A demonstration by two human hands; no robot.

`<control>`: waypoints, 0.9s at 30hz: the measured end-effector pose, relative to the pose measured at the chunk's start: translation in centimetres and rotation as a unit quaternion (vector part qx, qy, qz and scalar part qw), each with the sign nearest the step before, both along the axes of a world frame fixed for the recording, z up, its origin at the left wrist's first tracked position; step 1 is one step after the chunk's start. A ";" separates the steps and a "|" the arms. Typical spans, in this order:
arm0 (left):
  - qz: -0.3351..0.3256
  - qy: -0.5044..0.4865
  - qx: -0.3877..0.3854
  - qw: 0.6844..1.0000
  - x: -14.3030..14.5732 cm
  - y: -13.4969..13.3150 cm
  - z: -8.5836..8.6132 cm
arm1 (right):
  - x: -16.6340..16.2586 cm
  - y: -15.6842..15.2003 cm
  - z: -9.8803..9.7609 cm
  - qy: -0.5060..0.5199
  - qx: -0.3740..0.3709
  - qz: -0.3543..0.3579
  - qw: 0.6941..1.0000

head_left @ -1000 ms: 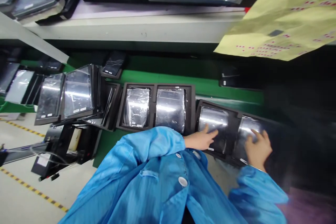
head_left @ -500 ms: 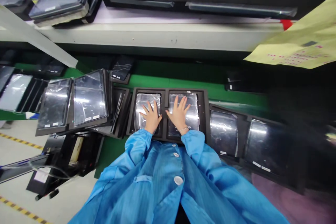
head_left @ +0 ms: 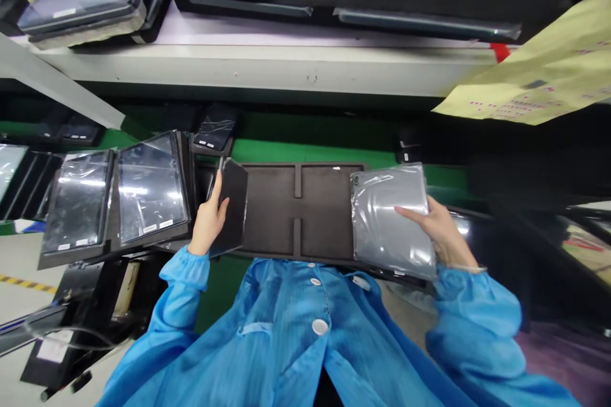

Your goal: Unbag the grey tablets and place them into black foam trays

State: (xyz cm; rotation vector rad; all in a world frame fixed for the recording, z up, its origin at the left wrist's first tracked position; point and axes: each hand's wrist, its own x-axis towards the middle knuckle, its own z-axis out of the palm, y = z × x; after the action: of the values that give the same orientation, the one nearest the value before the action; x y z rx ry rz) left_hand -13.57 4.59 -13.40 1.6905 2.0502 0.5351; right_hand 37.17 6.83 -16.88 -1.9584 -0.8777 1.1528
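Note:
My left hand (head_left: 209, 222) grips a dark tablet (head_left: 230, 206) by its outer edge, tilted up steeply at the left end of the black foam tray (head_left: 272, 210). At the tray's right end, my right hand (head_left: 442, 229) holds another tablet, a grey one in clear film (head_left: 389, 213), its silvery back with a camera spot facing me. The index finger lies across that back; the other fingers are hidden behind it. Both recesses of the tray between my hands show bare dark foam.
Left of the tray, more film-covered tablets (head_left: 150, 187) rest in stacked foam trays. A white shelf beam (head_left: 267, 67) runs across in front, with a yellow paper sheet (head_left: 529, 76) hanging at the right. Green mat (head_left: 315, 149) shows behind the tray.
My hands, which lay spread on the two tablets in the tray, have moved apart. Each now holds a tablet raised out of its recess, one to the left and one to the right.

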 end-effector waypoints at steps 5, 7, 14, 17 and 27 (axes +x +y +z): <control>0.019 -0.196 0.064 0.978 5.7 -1.5 3.4 | -3.8 -4.4 2.2 0.131 0.036 -0.060 0.989; 0.015 -0.262 0.073 0.962 8.9 -2.2 4.9 | -5.3 -5.7 3.4 0.184 0.069 -0.077 0.977; -0.041 -0.377 0.102 0.919 16.0 -4.3 6.6 | -6.5 -7.2 8.2 0.253 0.081 -0.160 0.951; -0.074 -0.392 0.127 0.908 17.5 -4.6 6.8 | -6.7 -7.3 9.6 0.252 0.059 -0.225 0.939; -0.150 -0.408 0.159 0.886 20.5 -5.7 8.5 | -7.5 -7.8 10.8 0.256 0.071 -0.261 0.928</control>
State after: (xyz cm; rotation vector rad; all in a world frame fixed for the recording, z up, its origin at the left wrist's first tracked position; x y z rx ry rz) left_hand 6.96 -1.06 -4.93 1.5173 1.1147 1.2640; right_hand 29.68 -0.99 -6.08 -1.5221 -0.1394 1.1495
